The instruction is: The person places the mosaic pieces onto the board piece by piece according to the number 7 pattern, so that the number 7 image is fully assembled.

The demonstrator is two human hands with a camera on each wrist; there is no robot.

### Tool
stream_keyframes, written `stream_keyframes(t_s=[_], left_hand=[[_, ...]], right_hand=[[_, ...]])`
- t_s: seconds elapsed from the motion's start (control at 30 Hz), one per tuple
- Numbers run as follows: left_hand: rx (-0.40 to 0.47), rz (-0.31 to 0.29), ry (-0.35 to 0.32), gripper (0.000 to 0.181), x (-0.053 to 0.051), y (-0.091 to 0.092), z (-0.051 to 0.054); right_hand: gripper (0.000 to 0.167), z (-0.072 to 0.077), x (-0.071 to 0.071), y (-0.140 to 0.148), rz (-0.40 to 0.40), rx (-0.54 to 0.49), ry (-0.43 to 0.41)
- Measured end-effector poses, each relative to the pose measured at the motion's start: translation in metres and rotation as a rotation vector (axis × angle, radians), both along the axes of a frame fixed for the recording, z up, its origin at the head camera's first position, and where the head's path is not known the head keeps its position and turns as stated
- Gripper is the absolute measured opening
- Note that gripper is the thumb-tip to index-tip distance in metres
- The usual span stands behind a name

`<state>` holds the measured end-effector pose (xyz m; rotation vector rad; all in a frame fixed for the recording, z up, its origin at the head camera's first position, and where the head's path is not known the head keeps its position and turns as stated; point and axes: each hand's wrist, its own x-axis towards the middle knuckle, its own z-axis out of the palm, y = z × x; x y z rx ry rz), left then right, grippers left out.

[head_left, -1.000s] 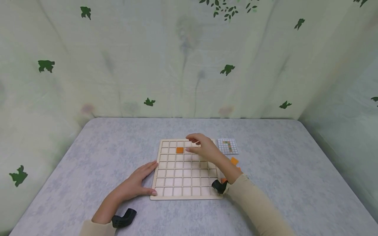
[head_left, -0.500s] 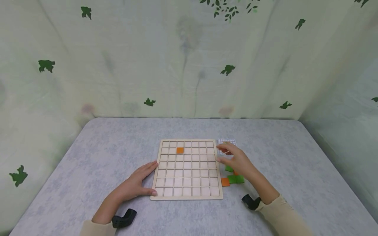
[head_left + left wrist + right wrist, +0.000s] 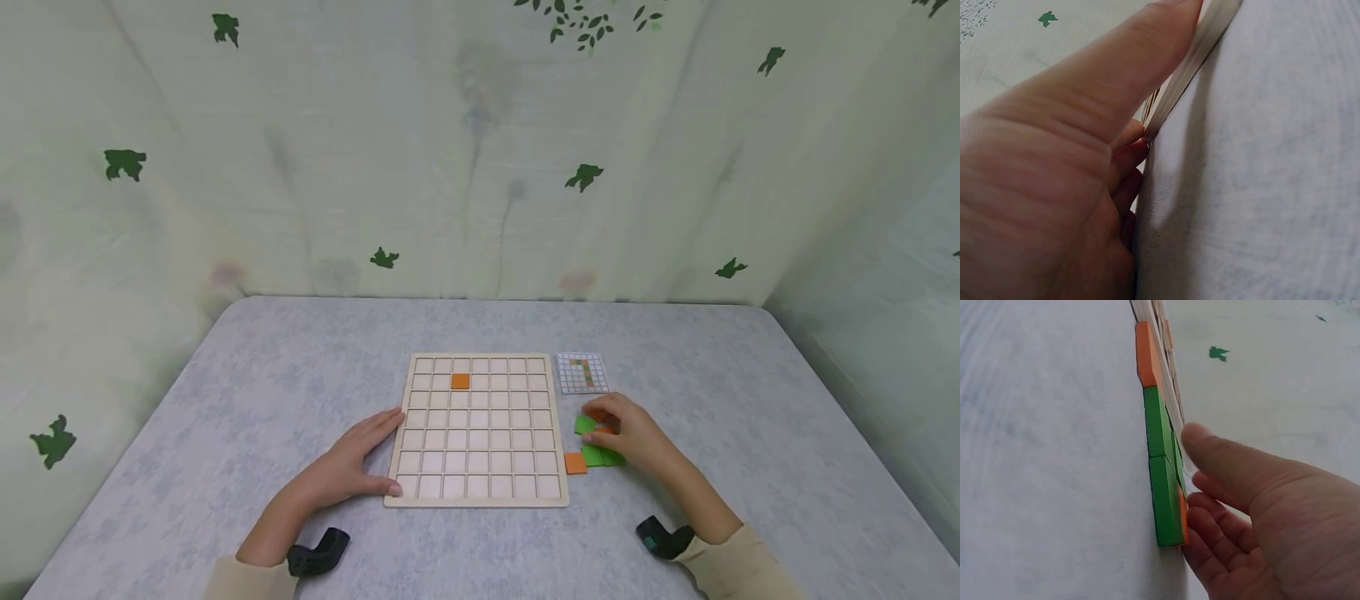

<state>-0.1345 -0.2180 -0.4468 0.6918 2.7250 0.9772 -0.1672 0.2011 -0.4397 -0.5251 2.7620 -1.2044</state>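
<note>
Right hand (image 3: 630, 429) curves loosely, thumb apart from fingers and nothing gripped, at the green tiles (image 3: 593, 456) and a partly hidden orange tile (image 3: 606, 431) just right of the gridded board (image 3: 478, 439), whose left edge the left hand (image 3: 347, 467) touches, spread.

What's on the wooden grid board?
One orange tile, second row from the far edge, third column from the left; the square beneath it is covered. The left hand hides bits of the left rim of the grid board.

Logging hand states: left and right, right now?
Left hand: open, touching the board.
Right hand: open, at the tiles, none visibly held.
</note>
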Motion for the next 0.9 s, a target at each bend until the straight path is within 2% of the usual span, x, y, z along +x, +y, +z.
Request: stream_keyframes(t_s=[0.23,0.33,0.6,0.7,0.9], left_hand=[[-0.007,-0.008,0.035,0.101,0.001,0.001,0.000],[-0.001,-0.005,0.025,0.101,0.001,0.001,0.001],[0.009,-0.005,0.014,0.102,0.001,0.001,-0.001],[0.005,-0.005,0.018,0.102,0.000,0.000,-0.002],[0.007,0.001,0.004,0.103,0.001,0.000,-0.001]], right_hand=[[0.026,-0.002,-0.001,-0.003,0.012,0.067,0.019],[0.023,0.000,-0.001,-0.005,0.006,0.084,0.005],[0.025,0.015,-0.001,-0.011,0.008,0.087,-0.015],[0.027,0.025,-0.003,-0.017,0.012,0.054,0.017],[0.028,0.043,-0.014,-0.035,0.047,0.003,0.139]])
